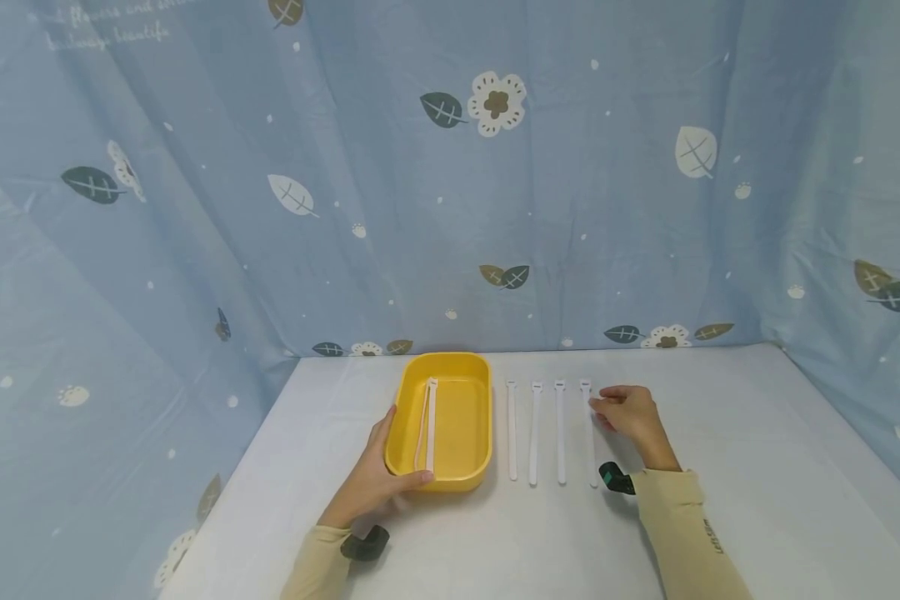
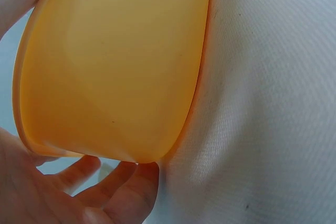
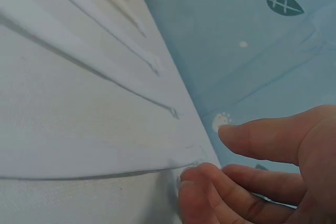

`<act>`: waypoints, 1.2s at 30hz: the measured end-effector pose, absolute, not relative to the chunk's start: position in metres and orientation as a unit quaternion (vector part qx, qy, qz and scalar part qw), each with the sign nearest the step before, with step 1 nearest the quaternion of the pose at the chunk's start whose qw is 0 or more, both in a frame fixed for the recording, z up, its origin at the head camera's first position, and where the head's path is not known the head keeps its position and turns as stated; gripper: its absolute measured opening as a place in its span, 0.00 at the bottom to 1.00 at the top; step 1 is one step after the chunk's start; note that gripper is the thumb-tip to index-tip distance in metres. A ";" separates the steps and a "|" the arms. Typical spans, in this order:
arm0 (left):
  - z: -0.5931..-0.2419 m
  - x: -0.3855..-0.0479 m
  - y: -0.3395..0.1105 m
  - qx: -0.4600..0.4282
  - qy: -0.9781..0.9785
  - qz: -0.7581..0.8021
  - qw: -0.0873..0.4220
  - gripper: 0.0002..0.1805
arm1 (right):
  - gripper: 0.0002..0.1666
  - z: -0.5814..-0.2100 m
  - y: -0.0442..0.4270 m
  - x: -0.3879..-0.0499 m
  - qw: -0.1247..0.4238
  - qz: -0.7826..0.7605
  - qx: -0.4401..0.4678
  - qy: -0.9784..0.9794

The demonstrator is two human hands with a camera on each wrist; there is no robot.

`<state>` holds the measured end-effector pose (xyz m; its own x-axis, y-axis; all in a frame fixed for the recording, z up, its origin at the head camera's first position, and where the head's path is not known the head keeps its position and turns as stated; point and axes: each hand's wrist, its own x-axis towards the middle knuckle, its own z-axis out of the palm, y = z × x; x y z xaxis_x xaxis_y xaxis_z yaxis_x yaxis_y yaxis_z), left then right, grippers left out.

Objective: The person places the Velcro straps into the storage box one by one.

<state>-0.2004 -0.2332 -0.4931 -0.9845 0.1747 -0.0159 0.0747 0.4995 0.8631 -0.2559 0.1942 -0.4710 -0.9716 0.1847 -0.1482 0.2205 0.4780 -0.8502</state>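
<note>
A yellow tray (image 1: pixel 461 425) stands on the white table, left of a row of white straps. My left hand (image 1: pixel 378 471) grips its near left corner, thumb over the near rim and fingers along the outer side. The left wrist view shows the tray's wall (image 2: pixel 115 66) between thumb and fingers. Inside the tray lie a white strap (image 1: pixel 432 425) and a thin, curved, pinkish strip (image 1: pixel 422 429). At the row's right end, my right hand (image 1: pixel 630 410) touches the rightmost white strap (image 1: pixel 589 433) near its wide head. In the right wrist view the thumb (image 3: pixel 262 140) stands apart from the fingers.
More white straps lie side by side, heads toward the back: one beside the tray (image 1: pixel 512 433), a middle strap (image 1: pixel 536 433) and another strap (image 1: pixel 560 433). A blue patterned curtain (image 1: pixel 525 183) hangs behind the white table (image 1: pixel 727 467).
</note>
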 end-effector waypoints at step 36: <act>-0.493 -0.201 -0.234 0.072 0.871 0.484 0.051 0.72 | 0.30 -0.477 0.185 -0.255 0.028 -0.452 0.098 0.886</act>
<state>-0.2008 -0.2339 -0.4932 -0.9843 0.1753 -0.0188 0.0765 0.5208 0.8503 -0.2551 0.1848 -0.4766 -0.9795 0.1480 -0.1370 0.1978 0.5731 -0.7953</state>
